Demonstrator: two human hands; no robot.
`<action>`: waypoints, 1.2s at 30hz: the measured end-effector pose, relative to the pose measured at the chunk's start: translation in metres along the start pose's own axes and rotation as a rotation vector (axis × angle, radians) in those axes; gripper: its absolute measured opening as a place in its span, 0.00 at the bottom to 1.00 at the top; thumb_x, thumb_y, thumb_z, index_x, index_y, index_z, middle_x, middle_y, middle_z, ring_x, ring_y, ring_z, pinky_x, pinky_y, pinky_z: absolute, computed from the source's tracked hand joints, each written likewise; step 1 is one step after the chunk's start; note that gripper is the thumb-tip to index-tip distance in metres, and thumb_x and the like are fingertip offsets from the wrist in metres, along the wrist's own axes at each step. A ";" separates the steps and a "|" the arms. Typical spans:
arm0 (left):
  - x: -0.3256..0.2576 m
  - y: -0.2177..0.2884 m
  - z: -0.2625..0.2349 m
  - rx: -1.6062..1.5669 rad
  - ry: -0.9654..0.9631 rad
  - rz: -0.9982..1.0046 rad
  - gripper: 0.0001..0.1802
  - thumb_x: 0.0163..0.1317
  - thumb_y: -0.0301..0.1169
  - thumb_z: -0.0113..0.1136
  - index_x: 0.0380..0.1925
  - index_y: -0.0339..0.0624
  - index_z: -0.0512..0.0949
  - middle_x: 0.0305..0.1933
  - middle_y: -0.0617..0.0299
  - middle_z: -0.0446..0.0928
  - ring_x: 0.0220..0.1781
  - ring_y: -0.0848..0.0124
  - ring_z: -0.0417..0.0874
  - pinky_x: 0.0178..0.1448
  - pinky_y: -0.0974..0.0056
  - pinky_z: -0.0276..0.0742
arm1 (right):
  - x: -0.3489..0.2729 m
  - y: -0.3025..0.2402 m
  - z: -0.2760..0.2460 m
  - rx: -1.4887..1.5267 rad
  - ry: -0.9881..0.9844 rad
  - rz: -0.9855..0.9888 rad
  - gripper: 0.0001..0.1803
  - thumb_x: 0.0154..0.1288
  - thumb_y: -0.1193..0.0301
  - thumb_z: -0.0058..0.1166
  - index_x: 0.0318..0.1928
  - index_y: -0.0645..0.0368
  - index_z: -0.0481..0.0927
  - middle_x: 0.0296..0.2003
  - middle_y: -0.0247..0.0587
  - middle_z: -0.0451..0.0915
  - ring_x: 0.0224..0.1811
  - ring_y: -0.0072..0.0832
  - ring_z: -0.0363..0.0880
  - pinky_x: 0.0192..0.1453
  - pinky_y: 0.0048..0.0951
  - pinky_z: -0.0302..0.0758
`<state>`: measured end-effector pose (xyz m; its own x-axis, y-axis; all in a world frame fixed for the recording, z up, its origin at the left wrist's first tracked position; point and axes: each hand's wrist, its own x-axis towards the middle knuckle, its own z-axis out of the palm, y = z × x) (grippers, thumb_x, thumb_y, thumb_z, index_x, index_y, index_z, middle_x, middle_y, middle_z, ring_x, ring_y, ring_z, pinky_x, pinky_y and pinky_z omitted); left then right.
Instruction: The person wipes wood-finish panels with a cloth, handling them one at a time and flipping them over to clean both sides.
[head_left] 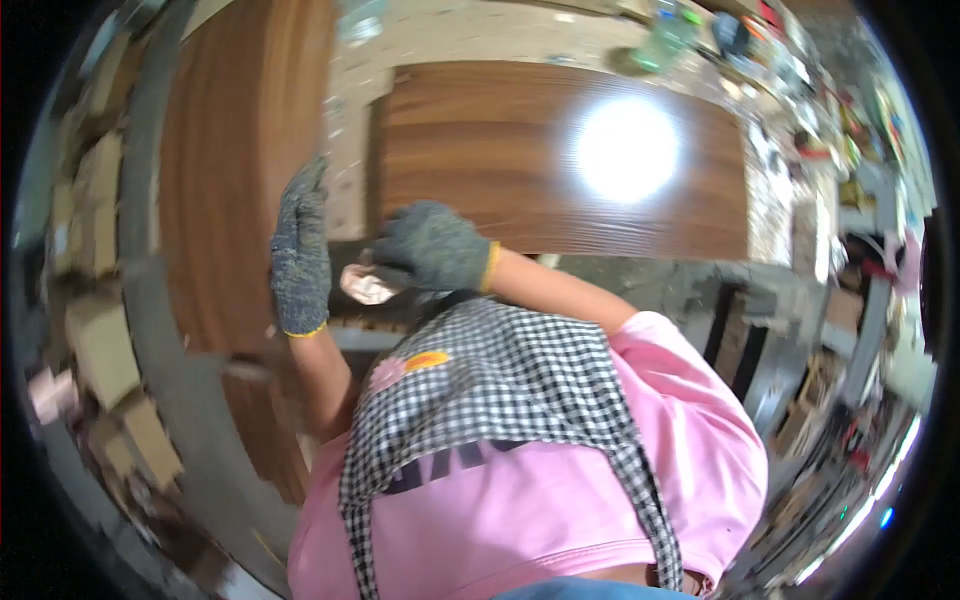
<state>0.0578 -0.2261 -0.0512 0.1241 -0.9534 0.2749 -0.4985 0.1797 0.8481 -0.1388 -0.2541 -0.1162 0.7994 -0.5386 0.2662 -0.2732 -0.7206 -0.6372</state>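
My left hand [303, 250], in a grey knit glove with a yellow cuff, rests along the right edge of a long brown wood-grain panel [215, 190]. Its fingers are stretched out and close together. My right hand [437, 247], gloved alike, is closed around a crumpled pale pinkish rag [368, 285] that sticks out on its left. That hand is by the near left corner of a second brown wood-grain panel [480, 150], which lies flat on the worktable. A bright light glares off this panel's right half.
A green-tinted plastic bottle [665, 45] and mixed clutter stand on the worktable [450, 28] behind the panel. Cardboard boxes [103, 345] are stacked at the far left. Another brown board [262, 430] is low beside my left forearm. Dark metal bars [735, 335] lie to the right.
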 end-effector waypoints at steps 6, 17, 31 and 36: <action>-0.047 -0.184 0.103 0.321 0.068 -0.305 0.32 0.79 0.48 0.40 0.70 0.35 0.67 0.74 0.49 0.66 0.76 0.57 0.65 0.79 0.58 0.55 | -0.136 0.056 -0.021 -0.327 0.344 0.104 0.14 0.62 0.67 0.55 0.48 0.47 0.83 0.56 0.45 0.77 0.60 0.44 0.74 0.65 0.46 0.71; -0.036 -0.171 0.118 0.641 -0.128 -0.335 0.30 0.79 0.45 0.38 0.65 0.30 0.70 0.71 0.45 0.70 0.71 0.53 0.70 0.75 0.61 0.61 | -0.523 0.108 -0.219 -0.845 0.894 1.538 0.21 0.72 0.54 0.48 0.50 0.55 0.84 0.44 0.57 0.84 0.44 0.54 0.83 0.50 0.48 0.79; -0.027 -0.122 0.129 0.574 -0.033 -0.439 0.22 0.77 0.31 0.42 0.65 0.31 0.71 0.71 0.48 0.71 0.71 0.58 0.72 0.76 0.64 0.61 | -0.246 0.254 -0.189 -0.763 0.370 0.544 0.06 0.56 0.67 0.56 0.27 0.53 0.84 0.37 0.43 0.84 0.51 0.41 0.77 0.56 0.47 0.70; -0.039 -0.166 0.124 0.842 -0.151 -0.170 0.22 0.74 0.24 0.40 0.64 0.32 0.72 0.68 0.47 0.73 0.70 0.55 0.72 0.76 0.59 0.63 | -0.444 0.356 -0.327 -0.641 0.419 1.481 0.29 0.70 0.45 0.42 0.50 0.53 0.84 0.51 0.57 0.82 0.53 0.53 0.82 0.59 0.45 0.76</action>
<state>0.0295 -0.2486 -0.2592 0.1689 -0.9837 0.0612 -0.9595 -0.1499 0.2385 -0.7661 -0.4143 -0.2253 -0.4943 -0.8689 -0.0262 -0.8579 0.4925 -0.1466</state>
